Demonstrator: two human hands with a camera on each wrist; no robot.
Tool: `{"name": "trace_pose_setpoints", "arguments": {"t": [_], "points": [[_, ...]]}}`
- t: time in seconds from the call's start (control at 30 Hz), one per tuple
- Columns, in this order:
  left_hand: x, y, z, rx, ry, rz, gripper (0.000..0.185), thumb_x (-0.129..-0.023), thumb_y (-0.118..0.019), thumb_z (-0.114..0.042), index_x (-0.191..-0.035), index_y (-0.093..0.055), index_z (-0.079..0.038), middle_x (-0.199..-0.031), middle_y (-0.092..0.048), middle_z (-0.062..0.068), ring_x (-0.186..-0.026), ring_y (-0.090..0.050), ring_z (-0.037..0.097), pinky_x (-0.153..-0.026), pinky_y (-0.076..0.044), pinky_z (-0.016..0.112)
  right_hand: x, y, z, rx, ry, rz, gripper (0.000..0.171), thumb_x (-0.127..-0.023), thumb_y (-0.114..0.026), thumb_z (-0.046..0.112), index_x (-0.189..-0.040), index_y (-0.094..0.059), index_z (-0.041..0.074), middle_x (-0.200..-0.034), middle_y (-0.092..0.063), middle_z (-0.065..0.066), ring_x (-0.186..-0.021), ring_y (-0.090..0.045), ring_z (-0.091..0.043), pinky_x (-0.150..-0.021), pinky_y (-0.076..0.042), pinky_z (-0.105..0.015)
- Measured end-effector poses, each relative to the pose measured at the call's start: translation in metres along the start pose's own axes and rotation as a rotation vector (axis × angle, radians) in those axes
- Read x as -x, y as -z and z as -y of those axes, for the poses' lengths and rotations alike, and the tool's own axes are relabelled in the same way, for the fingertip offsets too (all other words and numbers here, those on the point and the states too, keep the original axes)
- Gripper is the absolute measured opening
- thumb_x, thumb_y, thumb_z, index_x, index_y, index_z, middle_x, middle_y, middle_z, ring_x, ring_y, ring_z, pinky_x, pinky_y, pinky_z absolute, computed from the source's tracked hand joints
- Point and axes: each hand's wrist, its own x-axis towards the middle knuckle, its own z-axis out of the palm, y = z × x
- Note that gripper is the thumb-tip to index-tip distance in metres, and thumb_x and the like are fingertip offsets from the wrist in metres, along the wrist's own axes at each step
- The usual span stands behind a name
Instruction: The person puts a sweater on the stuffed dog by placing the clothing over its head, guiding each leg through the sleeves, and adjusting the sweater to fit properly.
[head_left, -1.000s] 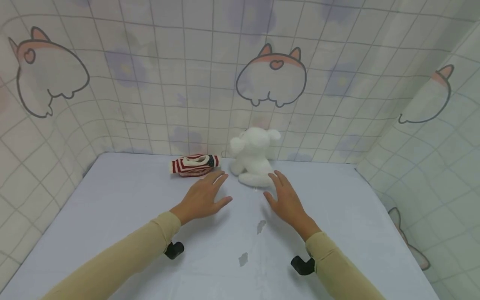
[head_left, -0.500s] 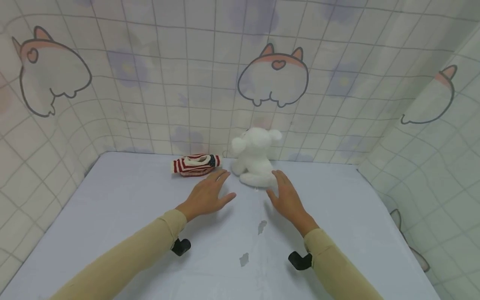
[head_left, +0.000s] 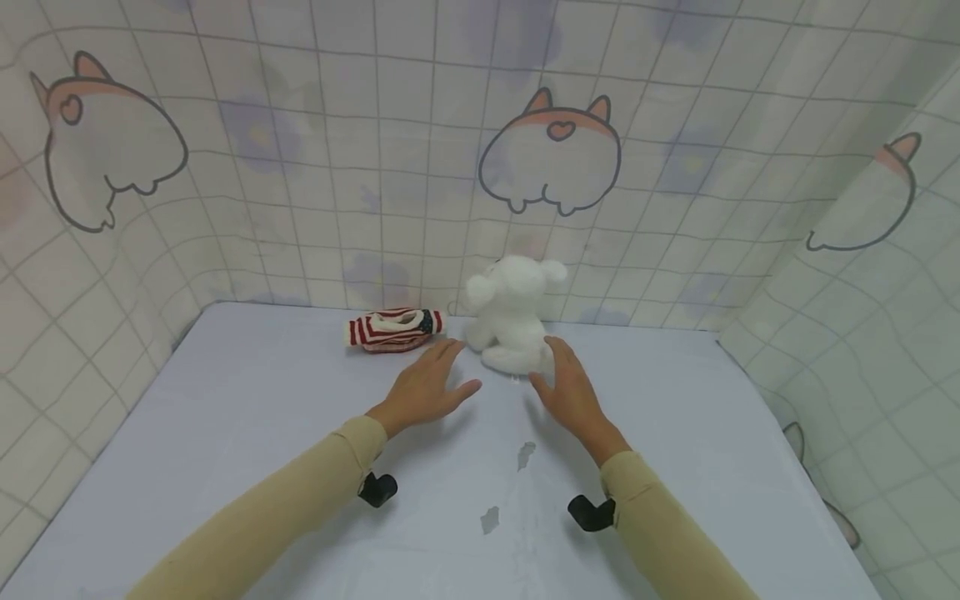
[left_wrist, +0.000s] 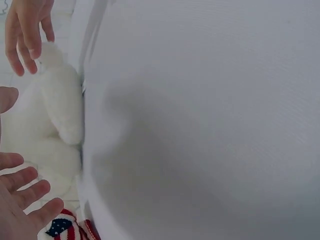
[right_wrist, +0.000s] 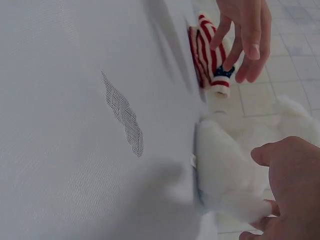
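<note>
Your hands flank the white plush toy (head_left: 512,312), which sits upright at the back of the table (head_left: 225,433) against the tiled curtain backdrop (head_left: 375,167), facing away from you.

Right hand (head_left: 572,387): fingers straight, spread, holding nothing; fingertips at the toy's lower right side, touching or just about. The right wrist view shows the fingers (right_wrist: 292,165) starting to curve beside the plush body (right_wrist: 225,175), no grip closed yet.

Left hand (head_left: 427,385): flat, fingers relaxed and extended, empty. It sits low over the table just left of the toy, between it and the small red-and-white striped garment (head_left: 392,329). In the left wrist view the fingertips (left_wrist: 30,192) are just short of the plush (left_wrist: 50,125), apart from it.

My read: palms face inward so both hands can close on the toy from either side.

The striped garment, with a blue starred patch (right_wrist: 222,72), lies just beside the toy's left, near your left fingertips — the only thing that could snag. The table cover has two worn patches (head_left: 522,454) nearer you, well clear of the hands. Backdrop close behind limits reach past the toy.
</note>
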Motion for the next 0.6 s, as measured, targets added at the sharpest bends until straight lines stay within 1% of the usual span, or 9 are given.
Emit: {"name": "trace_pose_setpoints", "arguments": {"t": [0.1,0.27,0.4,0.6], "points": [[-0.003,-0.002,0.0,0.012,0.024,0.012,0.073,-0.093,-0.053,-0.055,-0.147,-0.036,-0.01,-0.15,-0.04,0.013,-0.138,-0.04,0.029,-0.107,-0.041,0.05,-0.002,-0.002,-0.001,-0.009,-0.024,0.005,0.065,-0.093,-0.064,0.02,-0.145,-0.032,0.0,-0.15,-0.037,-0.02,-0.14,-0.035,-0.036,-0.116,-0.03,-0.049],[-0.008,-0.005,0.0,0.062,0.063,0.024,0.075,-0.092,-0.053,-0.056,-0.148,-0.034,-0.011,-0.152,-0.037,0.012,-0.14,-0.037,0.029,-0.11,-0.038,0.051,-0.006,-0.004,-0.005,-0.015,-0.068,0.013,0.068,-0.093,-0.064,0.022,-0.146,-0.029,0.0,-0.151,-0.035,-0.02,-0.141,-0.034,-0.036,-0.117,-0.029,-0.049],[-0.01,-0.006,0.0,0.099,0.081,0.026,0.075,-0.092,-0.054,-0.055,-0.149,-0.032,-0.011,-0.153,-0.035,0.012,-0.141,-0.036,0.029,-0.111,-0.036,0.052,-0.011,-0.008,-0.008,-0.02,-0.101,0.031,0.071,-0.093,-0.063,0.024,-0.149,-0.026,0.001,-0.153,-0.033,-0.02,-0.142,-0.032,-0.035,-0.118,-0.027,-0.048],[-0.013,-0.007,0.0,0.131,0.1,0.042,0.076,-0.092,-0.054,-0.056,-0.15,-0.031,-0.012,-0.154,-0.035,0.011,-0.142,-0.035,0.03,-0.112,-0.035,0.052,-0.018,-0.012,-0.011,-0.062,-0.141,0.046,0.075,-0.093,-0.064,0.027,-0.15,-0.023,0.001,-0.153,-0.032,-0.021,-0.143,-0.031,-0.036,-0.118,-0.026,-0.049]]}}
